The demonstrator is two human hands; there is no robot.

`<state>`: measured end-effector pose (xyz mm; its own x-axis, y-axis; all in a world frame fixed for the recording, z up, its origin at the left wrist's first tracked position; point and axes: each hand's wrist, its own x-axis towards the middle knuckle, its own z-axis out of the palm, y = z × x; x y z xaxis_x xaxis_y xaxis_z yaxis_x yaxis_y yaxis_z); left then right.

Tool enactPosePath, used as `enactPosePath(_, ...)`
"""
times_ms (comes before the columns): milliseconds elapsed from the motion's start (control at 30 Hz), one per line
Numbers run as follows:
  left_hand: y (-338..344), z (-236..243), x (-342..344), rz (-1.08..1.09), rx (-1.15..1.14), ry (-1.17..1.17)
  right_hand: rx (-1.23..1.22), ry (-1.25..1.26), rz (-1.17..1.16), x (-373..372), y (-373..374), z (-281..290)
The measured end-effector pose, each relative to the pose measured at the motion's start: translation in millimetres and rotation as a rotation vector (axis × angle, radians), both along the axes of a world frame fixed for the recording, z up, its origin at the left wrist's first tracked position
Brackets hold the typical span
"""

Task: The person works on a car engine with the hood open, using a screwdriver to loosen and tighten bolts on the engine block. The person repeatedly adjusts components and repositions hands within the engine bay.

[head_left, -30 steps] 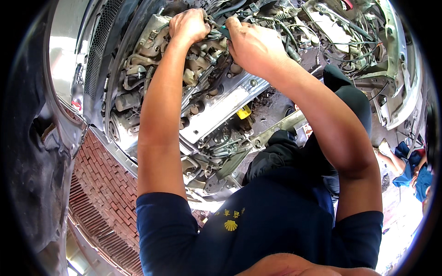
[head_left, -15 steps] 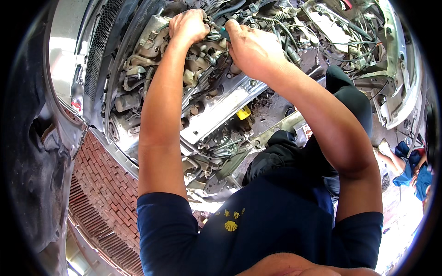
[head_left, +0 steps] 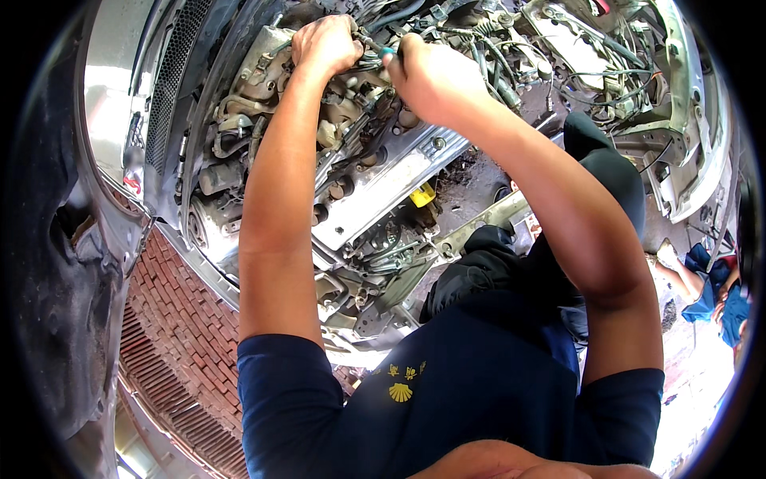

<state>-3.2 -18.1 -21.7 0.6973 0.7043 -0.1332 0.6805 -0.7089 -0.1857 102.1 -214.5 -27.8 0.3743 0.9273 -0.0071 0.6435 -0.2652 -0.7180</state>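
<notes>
At the far side of the open engine bay, my right hand (head_left: 439, 80) is closed around the dark handle of what looks like a screwdriver (head_left: 388, 51). Its teal end shows by my thumb, and a thin metal shaft points left toward my other hand. My left hand (head_left: 325, 43) is curled, knuckles up, among the engine parts beside the shaft's tip. Whatever its fingers grip is hidden beneath them. Hoses, brackets and wiring crowd around both hands. Nearer to me lies the long silvery engine cover (head_left: 375, 195), with round holes along it.
A yellow piece (head_left: 422, 195) sits in a gap past the engine cover. Loose cables (head_left: 614, 76) spread across the right of the bay. Dark body panels (head_left: 60, 263) and red brick paving (head_left: 179, 307) lie left. Another person in blue (head_left: 706, 291) is at the far right.
My right hand has turned at the wrist around the handle, its thumb and knuckles shifting slightly. The left hand stays almost where it was.
</notes>
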Motion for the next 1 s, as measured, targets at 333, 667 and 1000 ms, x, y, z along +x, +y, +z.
enactPosePath(333, -1.1, 1.5, -0.7, 0.012, -0.026, -0.007, 0.329, -0.316, 0.066, 2.0, -10.3, -4.2)
enactPosePath(667, -0.9, 0.1, -1.0, 0.073, 0.002, 0.008, -0.064, 0.044, 0.018, 0.9, -4.6, 3.6)
enactPosePath(1000, 0.3, 0.6, 2.8, 0.051, -0.021, 0.023, 0.003, 0.144, -0.022, 6.9, 13.0, -11.9)
